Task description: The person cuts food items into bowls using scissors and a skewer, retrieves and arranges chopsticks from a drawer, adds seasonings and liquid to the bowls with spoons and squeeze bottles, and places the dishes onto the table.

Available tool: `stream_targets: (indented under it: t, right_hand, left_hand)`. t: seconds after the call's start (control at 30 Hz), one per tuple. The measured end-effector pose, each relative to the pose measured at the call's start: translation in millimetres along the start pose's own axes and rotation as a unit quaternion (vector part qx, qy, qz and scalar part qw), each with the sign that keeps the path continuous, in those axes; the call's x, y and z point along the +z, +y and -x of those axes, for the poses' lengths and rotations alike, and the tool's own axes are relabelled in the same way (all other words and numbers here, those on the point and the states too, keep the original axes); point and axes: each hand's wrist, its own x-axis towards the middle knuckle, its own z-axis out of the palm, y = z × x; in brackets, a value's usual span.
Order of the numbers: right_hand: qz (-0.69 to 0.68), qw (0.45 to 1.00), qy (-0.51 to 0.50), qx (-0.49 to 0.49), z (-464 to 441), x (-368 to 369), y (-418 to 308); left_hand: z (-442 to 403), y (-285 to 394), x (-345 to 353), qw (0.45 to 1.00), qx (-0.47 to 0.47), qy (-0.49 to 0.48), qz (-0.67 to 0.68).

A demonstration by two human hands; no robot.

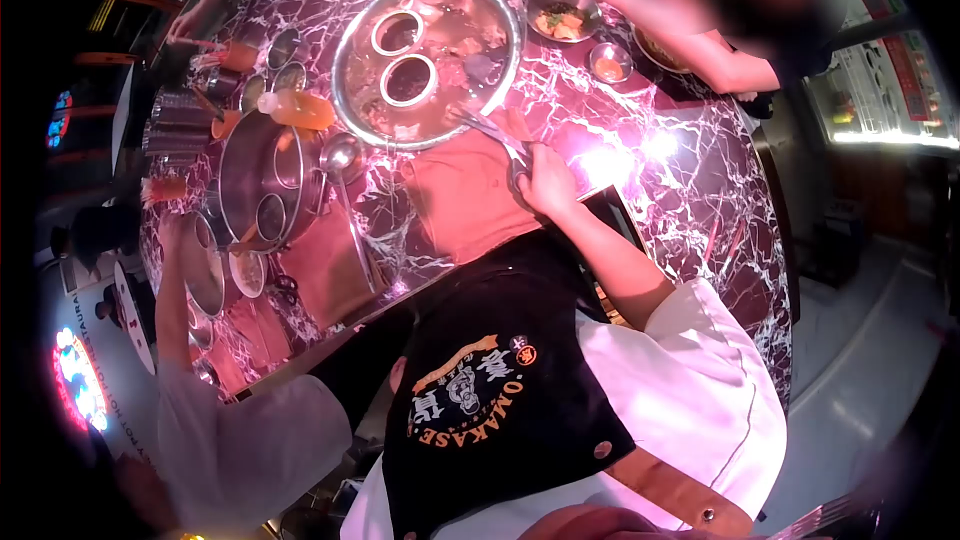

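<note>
My right hand (548,182) is closed around the handles of a pair of scissors (490,130). Its blades point up and left, with the tips at the near rim of a large round pot (340,70). Broth and pieces of food fill that pot, and two ring-shaped metal cups (408,80) stand in it. A brown cloth (455,195) lies on the table just below the scissors. At the far left, my left hand (177,230) is beside a metal bowl (207,280); its fingers are too small and dim to make out.
A deep metal pot (235,175), an orange-filled bottle (300,110) and a ladle (342,155) stand left of the broth pot. Food bowls (562,15) and a small sauce dish (610,63) sit at the back right. Another person's arms (710,55) reach over there; another hand (183,25) shows upper left.
</note>
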Motion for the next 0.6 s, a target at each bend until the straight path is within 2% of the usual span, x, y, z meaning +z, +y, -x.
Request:
stream_targets:
  t: [0.07, 0.13, 0.2, 0.23, 0.27, 0.3, 0.33, 0.37, 0.4, 0.43, 0.5, 0.57, 0.6]
  right_hand:
    - [0.000, 1.000, -0.005, -0.004, -5, 1, 0]
    - [-0.017, 1.000, -0.005, -0.005, -7, 4, 4]
    - [-0.034, 0.999, 0.012, -0.005, -9, 17, 11]
    - [-0.032, 0.998, -0.040, 0.029, -13, 18, 13]
    - [-0.001, 0.997, -0.074, 0.035, -14, 13, 12]
    - [0.010, 0.998, -0.066, 0.011, -9, 4, 5]
    - [0.008, 0.996, -0.086, 0.015, -5, -10, -8]
    - [0.018, 0.995, -0.101, 0.004, -4, -13, -8]
    - [0.033, 0.996, -0.085, -0.013, -2, -16, -10]
    - [0.046, 0.996, -0.071, -0.029, 0, -17, -11]
    - [0.046, 0.997, -0.062, -0.021, 1, -9, -5]
    - [0.047, 0.997, -0.055, -0.013, 3, -8, -6]
    - [0.043, 0.997, -0.023, -0.056, 4, -14, -14]
  left_hand:
    - [-3, 46, 2, 0.998, 0.051, 0.001, -0.042]
    - [-20, 115, -10, 0.984, 0.144, 0.003, -0.102]
    - [-38, 221, -35, 0.942, 0.275, 0.020, -0.191]
    - [-41, 289, -55, 0.906, 0.344, 0.036, -0.243]
    - [-39, 362, -82, 0.858, 0.416, 0.055, -0.296]
    - [-29, 421, -109, 0.795, 0.482, 0.086, -0.357]
    - [-26, 445, -129, 0.715, 0.531, 0.137, -0.433]
    - [-73, 388, -159, 0.608, 0.525, 0.203, -0.560]
    - [-102, 342, -177, 0.478, 0.511, 0.273, -0.660]
    - [11, 325, -92, 0.502, 0.483, 0.389, -0.603]
    - [55, 295, -87, 0.545, 0.613, 0.164, -0.548]
    - [-52, 220, -172, 0.609, 0.450, -0.008, -0.654]
    - [-47, 207, -181, 0.826, 0.359, -0.174, -0.397]
